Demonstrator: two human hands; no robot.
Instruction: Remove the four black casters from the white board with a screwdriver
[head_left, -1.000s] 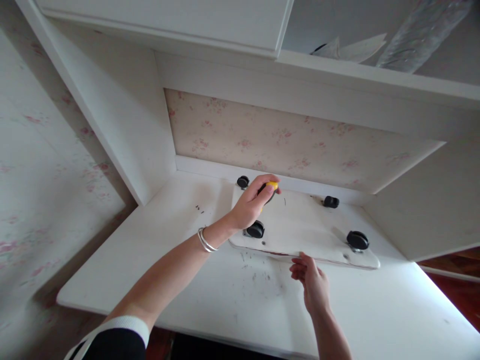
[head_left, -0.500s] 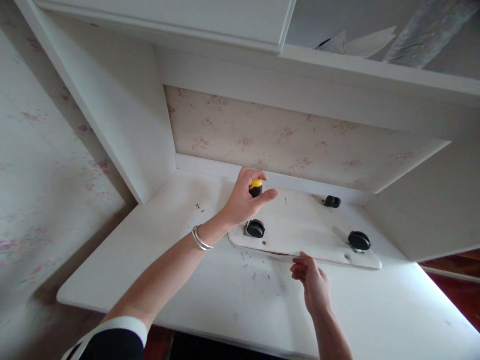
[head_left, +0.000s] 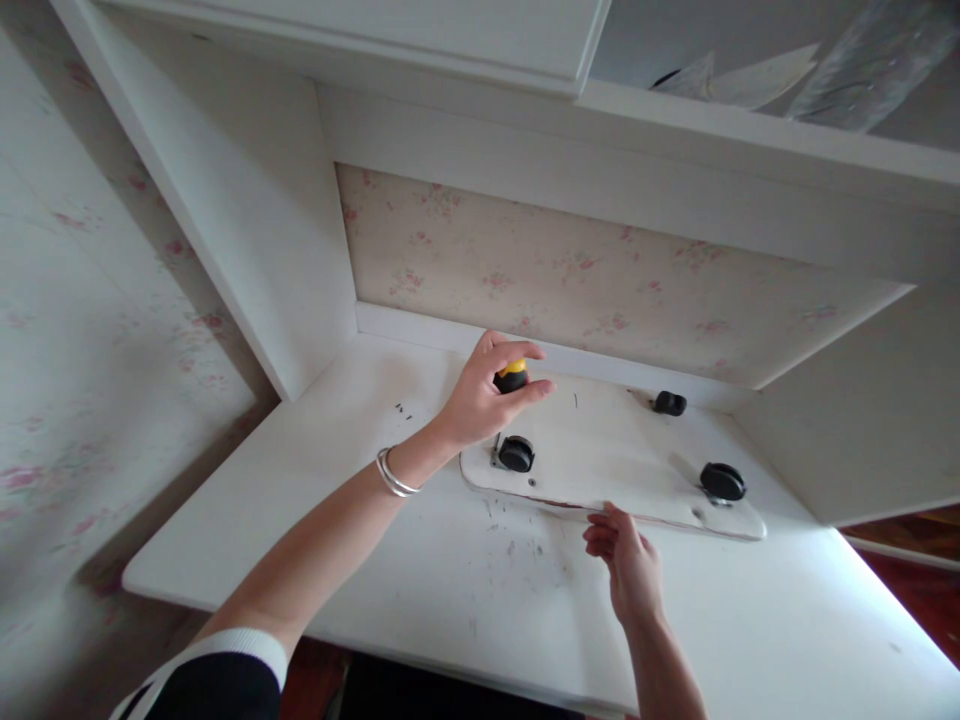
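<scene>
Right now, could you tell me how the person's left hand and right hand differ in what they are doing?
The left hand is closed around a yellow-capped screwdriver handle standing on the far corner of the white caster board; the right hand holds no tool, its fingertips resting at the board's near edge. The left hand reaches farther; the right stays nearer the body. The left wrist wears silver bangles; the right is bare. Both touch the same board.
</scene>
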